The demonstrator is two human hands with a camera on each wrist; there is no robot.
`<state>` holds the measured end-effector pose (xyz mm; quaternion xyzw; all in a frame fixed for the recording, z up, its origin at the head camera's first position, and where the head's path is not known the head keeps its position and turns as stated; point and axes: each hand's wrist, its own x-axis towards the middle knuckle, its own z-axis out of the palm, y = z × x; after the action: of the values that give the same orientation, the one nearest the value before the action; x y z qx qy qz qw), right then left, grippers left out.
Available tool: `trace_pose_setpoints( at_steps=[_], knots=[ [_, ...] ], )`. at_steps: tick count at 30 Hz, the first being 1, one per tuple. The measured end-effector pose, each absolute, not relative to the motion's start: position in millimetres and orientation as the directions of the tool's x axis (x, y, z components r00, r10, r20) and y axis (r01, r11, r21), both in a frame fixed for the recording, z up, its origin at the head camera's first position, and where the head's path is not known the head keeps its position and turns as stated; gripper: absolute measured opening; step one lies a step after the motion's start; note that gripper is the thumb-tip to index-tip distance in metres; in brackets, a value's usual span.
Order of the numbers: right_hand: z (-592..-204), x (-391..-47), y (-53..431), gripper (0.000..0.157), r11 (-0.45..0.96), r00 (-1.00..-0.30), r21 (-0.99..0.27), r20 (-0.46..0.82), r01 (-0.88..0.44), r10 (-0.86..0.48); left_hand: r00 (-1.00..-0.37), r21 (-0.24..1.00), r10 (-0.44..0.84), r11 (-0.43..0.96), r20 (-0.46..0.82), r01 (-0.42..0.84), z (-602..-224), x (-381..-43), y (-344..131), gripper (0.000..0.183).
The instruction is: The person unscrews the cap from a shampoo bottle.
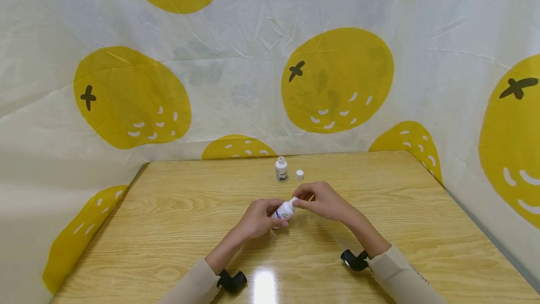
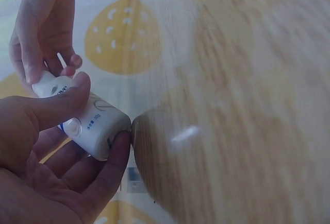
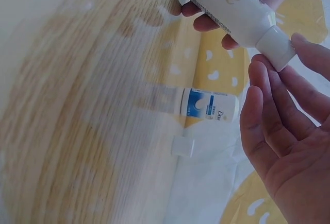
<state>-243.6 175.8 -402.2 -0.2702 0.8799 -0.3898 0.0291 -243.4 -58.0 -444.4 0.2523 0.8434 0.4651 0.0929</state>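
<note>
Gripping the Dove bottle (image 3: 234, 15) with my left hand (image 1: 258, 220), I pinch its cap (image 3: 275, 47) with my right hand (image 1: 326, 201); it's likely light and slippery, best held mid-body.

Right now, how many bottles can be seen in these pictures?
2. One tilted bottle is in the left hand, its cap pinched by the right hand; one uncapped bottle stands farther back on the table.

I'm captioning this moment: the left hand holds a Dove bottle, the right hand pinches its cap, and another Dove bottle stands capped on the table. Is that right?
Not quite: the standing Dove bottle is uncapped; the head view shows its open neck and a loose white cap beside it. The left hand does hold the other Dove bottle, and the right hand pinches its cap.
</note>
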Motion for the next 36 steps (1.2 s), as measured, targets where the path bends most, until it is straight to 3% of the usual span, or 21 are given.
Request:
trace_pose_setpoints(
  at_steps=[36],
  knots=[
    [-402.6, -244.5, 176.5, 0.017, 0.546, -0.849, -0.713, 0.132, -0.44, -0.512, -0.861, 0.815, 0.503, 0.466, 0.076, 0.344, -444.8, -242.8, -57.5, 0.035]
  ],
)
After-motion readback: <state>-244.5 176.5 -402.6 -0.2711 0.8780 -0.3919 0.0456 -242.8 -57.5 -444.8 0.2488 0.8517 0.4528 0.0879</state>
